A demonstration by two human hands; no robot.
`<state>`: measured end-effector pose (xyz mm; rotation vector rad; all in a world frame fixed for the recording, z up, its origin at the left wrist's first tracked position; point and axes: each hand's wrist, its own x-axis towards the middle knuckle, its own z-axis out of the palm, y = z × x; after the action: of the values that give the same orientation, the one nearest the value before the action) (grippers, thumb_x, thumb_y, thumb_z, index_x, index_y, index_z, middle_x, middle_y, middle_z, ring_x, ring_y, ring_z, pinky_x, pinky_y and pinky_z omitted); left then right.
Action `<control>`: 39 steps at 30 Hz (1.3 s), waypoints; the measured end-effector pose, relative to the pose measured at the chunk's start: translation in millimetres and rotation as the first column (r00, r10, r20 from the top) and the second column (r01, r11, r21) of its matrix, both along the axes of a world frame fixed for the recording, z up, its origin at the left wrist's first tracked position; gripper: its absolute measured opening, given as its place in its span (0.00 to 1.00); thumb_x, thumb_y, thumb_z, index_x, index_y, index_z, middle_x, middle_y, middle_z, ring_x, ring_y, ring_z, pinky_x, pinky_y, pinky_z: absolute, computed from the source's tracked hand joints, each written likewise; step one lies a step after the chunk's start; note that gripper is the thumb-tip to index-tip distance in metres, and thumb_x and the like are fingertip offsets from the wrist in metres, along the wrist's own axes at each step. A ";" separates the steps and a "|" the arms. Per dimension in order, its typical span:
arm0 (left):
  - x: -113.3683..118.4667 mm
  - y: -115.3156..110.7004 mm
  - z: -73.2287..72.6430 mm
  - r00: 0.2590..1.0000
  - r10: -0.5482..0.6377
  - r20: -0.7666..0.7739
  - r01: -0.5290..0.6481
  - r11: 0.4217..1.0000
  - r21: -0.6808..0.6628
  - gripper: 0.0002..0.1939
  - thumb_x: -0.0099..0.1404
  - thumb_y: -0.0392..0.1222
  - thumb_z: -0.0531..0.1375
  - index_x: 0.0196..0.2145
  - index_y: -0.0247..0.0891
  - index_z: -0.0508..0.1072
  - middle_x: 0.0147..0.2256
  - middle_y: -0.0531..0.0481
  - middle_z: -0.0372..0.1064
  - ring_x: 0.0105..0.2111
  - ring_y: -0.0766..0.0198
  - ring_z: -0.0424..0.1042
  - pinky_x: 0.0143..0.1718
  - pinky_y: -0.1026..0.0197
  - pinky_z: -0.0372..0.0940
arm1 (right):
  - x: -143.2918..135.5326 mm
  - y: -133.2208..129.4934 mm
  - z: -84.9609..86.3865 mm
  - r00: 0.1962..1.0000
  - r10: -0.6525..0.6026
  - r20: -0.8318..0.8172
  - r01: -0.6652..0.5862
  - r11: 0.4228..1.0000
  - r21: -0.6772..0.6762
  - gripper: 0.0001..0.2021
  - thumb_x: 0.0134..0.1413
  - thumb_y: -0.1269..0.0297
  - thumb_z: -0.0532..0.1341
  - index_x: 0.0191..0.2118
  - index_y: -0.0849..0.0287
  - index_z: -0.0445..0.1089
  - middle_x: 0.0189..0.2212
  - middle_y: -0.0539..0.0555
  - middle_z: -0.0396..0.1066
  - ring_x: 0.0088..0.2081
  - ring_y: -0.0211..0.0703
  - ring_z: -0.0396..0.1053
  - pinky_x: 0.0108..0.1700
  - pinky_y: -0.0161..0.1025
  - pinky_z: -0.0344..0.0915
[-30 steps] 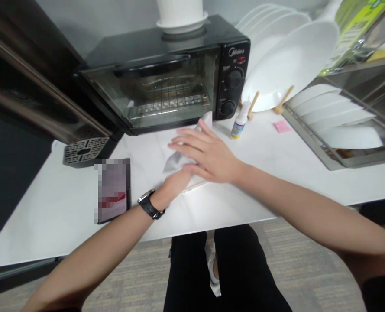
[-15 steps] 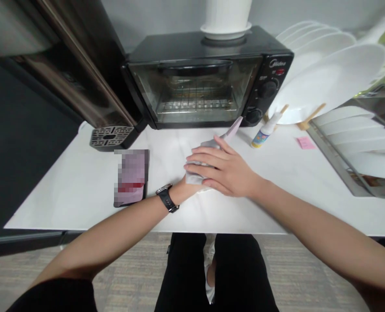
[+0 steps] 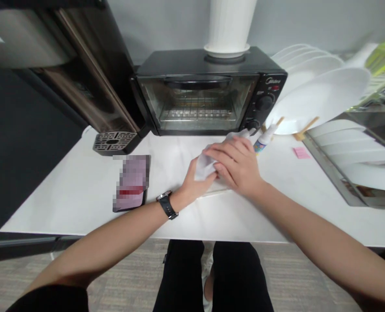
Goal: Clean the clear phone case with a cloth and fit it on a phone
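Note:
A thin, crumpled, whitish sheet (image 3: 205, 168), tissue-like, is between my two hands above the counter. My left hand (image 3: 192, 185), with a black watch at the wrist, is closed around its lower left side, thumb up. From the right, my right hand (image 3: 239, 167) lies over the sheet with its fingers curled onto it. Part of the sheet sticks out beyond the right knuckles, towards the oven. Under the hands shows the edge of a flat white thing (image 3: 215, 189), mostly hidden. A small white spray bottle (image 3: 264, 138) with a colourful label stands just beyond my right hand.
A black toaster oven (image 3: 197, 104) stands at the back, a white pot (image 3: 231, 26) on top. At left are a phone (image 3: 134, 182) and a drink dispenser (image 3: 114, 142). White plates (image 3: 325, 95) stand in racks at right, near pink sticky notes (image 3: 301, 152).
My right hand has gone from lying flat with stretched fingers to curling over the sheet, slightly further right. The sheet is more bunched. The view has shifted slightly.

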<state>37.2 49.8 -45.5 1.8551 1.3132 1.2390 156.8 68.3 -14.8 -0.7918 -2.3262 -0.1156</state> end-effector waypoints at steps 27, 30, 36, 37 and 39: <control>-0.6 -9.1 25.3 0.936 0.085 -0.341 -0.007 0.975 0.224 0.10 0.54 0.43 0.48 0.29 0.33 0.60 0.27 0.49 0.59 0.30 0.66 0.58 0.32 0.63 0.54 | 13.3 1.7 -1.0 0.889 -0.151 -0.433 0.082 0.981 -0.174 0.09 0.48 0.62 0.45 0.31 0.60 0.59 0.20 0.48 0.59 0.23 0.34 0.59 0.25 0.33 0.56; -0.8 -8.2 24.1 0.921 0.058 -0.386 0.008 0.986 0.169 0.11 0.54 0.43 0.47 0.32 0.32 0.58 0.28 0.48 0.59 0.29 0.66 0.59 0.30 0.64 0.55 | 8.8 1.0 -0.3 0.883 0.000 -0.469 -0.034 0.997 -0.065 0.12 0.49 0.66 0.44 0.35 0.60 0.61 0.31 0.52 0.60 0.33 0.38 0.59 0.35 0.37 0.57; 2.4 -13.2 25.5 0.904 -0.061 -0.423 0.082 0.996 0.032 0.21 0.54 0.45 0.48 0.43 0.32 0.48 0.27 0.49 0.61 0.25 0.65 0.62 0.24 0.65 0.56 | 12.7 -0.6 8.2 0.873 -0.036 -0.487 0.038 0.999 -0.005 0.11 0.48 0.69 0.45 0.35 0.57 0.61 0.31 0.52 0.60 0.32 0.38 0.59 0.33 0.38 0.57; 3.0 -14.2 25.8 0.895 -0.085 -0.439 0.099 0.995 0.009 0.21 0.54 0.46 0.47 0.43 0.32 0.48 0.27 0.49 0.61 0.25 0.65 0.63 0.24 0.65 0.56 | 14.7 -0.7 10.1 0.854 -0.090 -0.513 0.088 0.996 -0.028 0.10 0.48 0.68 0.45 0.36 0.58 0.60 0.30 0.52 0.60 0.32 0.38 0.60 0.32 0.38 0.58; 3.5 -15.3 24.7 0.878 -0.106 -0.466 0.113 0.994 -0.013 0.21 0.55 0.48 0.45 0.43 0.33 0.48 0.27 0.49 0.61 0.25 0.64 0.63 0.24 0.64 0.56 | 17.3 -0.9 12.1 0.825 -0.166 -0.541 0.163 0.985 -0.054 0.09 0.48 0.67 0.46 0.37 0.58 0.57 0.31 0.52 0.61 0.31 0.38 0.60 0.32 0.37 0.58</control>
<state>40.7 34.4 -20.7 2.2987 1.4110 0.7647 174.1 67.5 -2.7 -0.8931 -1.7170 0.0410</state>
